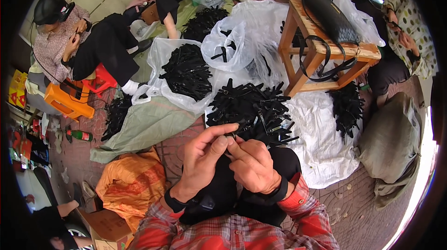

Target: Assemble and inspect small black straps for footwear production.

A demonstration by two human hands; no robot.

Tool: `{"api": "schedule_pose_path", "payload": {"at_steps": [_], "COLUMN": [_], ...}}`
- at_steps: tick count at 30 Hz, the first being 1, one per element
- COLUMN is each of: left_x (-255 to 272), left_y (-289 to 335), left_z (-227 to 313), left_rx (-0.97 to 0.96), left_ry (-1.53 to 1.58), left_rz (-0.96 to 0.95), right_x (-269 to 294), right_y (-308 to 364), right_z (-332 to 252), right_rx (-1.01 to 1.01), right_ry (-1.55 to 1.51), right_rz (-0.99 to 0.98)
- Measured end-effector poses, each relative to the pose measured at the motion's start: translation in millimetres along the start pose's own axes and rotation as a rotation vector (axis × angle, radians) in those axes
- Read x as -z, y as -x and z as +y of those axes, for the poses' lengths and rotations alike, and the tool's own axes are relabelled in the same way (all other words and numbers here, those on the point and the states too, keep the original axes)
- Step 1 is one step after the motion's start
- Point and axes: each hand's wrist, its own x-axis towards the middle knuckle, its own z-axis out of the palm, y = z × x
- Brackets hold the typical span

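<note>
My left hand (200, 157) and my right hand (254, 166) meet above my lap, thumbs and fingertips pinched together. Whatever small piece they hold between them is mostly covered by the fingers, and I cannot make it out. The left index finger stretches over the top of the pinch. Right beyond my hands lies a heap of slim black clips (249, 110), spread over a white plastic sheet (321, 157). Farther off to the left, another pile of black clips (186, 72) fills an opened clear plastic bag (156, 54).
A wooden stool (342, 50) carrying a black handbag (331, 19) stands at the far right. Co-workers sit around, one at the left (58, 54) beside an orange plastic stool (65, 103). An orange sack (132, 180) lies near left, a full grey-green sack (389, 138) at right.
</note>
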Motion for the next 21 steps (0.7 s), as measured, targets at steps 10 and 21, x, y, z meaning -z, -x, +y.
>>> {"api": "schedule_pose_path", "payload": {"at_steps": [10,21], "left_x": [-4.8,-3.7], "left_y": [-0.7,-7.1], "left_z": [1.5,-11.5], "left_rx": [0.091,-0.031], "left_ry": [0.073,-0.347], "left_rz": [0.061,-0.011], "right_x": [-3.2,8.1], "right_y": [-8.7,-3.8], "right_z": [-6.2,7.9], "right_rx": [-0.899,-0.954], "right_ry": [-0.807,-0.639], "right_rz": [0.377,0.086]}}
